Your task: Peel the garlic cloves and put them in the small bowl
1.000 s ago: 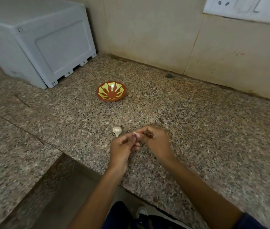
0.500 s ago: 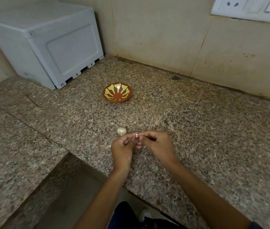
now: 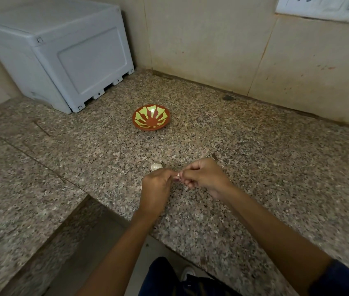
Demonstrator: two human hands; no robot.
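Currently, left to right: spare pale papery garlic piece [image 3: 156, 167] lies on the speckled granite counter [image 3: 276, 167], just beyond my left hand [image 3: 155, 189]. Left hand and right hand [image 3: 204, 177] both pinch one small whitish garlic clove [image 3: 178, 175] between the fingertips, above the counter. Clove looks light, firm, skin thin and brittle, probably slick once bare. I'd hold the body and pick at the tip. Red clay bowl with yellow-green rays [image 3: 151, 117] sits well beyond, looks empty.
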